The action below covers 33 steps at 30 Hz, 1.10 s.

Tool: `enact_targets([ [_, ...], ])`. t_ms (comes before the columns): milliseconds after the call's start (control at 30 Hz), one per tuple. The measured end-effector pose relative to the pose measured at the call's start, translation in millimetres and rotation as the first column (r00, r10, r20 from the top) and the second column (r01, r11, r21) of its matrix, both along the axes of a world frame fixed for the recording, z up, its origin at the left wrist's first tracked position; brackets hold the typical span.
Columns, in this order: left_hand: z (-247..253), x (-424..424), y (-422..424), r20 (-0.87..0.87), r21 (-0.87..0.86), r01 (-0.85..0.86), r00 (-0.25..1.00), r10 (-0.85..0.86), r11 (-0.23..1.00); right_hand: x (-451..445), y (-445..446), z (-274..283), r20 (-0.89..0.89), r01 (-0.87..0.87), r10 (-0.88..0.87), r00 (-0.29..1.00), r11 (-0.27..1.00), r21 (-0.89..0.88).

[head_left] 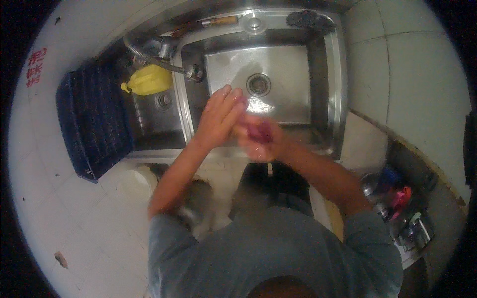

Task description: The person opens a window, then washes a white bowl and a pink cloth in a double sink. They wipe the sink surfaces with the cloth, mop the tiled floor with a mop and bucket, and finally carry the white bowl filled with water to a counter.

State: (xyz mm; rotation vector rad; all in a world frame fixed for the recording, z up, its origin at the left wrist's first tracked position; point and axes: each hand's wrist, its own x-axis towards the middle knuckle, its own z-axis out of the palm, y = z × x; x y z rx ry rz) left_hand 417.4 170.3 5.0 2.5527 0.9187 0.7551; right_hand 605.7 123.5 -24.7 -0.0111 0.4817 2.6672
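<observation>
My left hand is over the near left part of the large stainless steel sink basin, wet, fingers pointing away from me. Against it, my right hand is blurred and curled around a purple-red item. More of this colour shows beside the left index finger. Blur hides what the item is and whether the left fingers also grip it. A round drain lies in the basin floor beyond the hands. To the left of them, a tap on a flexible metal hose hangs over the basin's edge.
A yellow plastic bottle lies at the smaller left basin, beside a dark blue plastic basket. On the back ledge are a wooden-handled tool, a drain strainer and a dark scouring pad. A tiled wall bounds the right.
</observation>
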Motion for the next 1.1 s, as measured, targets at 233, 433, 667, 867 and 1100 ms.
enact_targets([
  [233, 52.5, 12.4, 41.8, -0.063, 0.285, 0.322, 0.946, -0.317, 0.903, -8.8, -4.9, 40.6, -0.25, -0.066, 0.129, 0.96, 0.968, 0.243],
  [433, 6.0, 9.9, 40.7, -0.536, -0.127, 0.196, 0.811, -0.234, 0.972, 8.4, 36.8, 2.5, 0.76, -0.713, -0.353, 0.546, 0.282, 0.642],
  [667, -115.7, 29.6, -2.2, -0.357, -0.615, -0.428, 0.9, 0.249, 0.662, 13.9, 73.5, -97.1, 0.075, -0.952, -0.963, 0.259, -0.241, 0.187],
  [867, -32.3, 59.4, -17.8, -0.28, -0.96, -0.197, 0.733, 0.62, -0.201, 22.5, 86.8, -40.0, 0.105, -0.902, -0.9, 0.423, -0.407, 0.144],
  [1100, 51.0, 60.2, -37.3, 0.008, -0.686, 0.676, 0.376, 0.927, -0.268, 7.9, 83.5, 5.1, -0.255, -0.873, -0.926, 0.279, -0.356, 0.334],
])
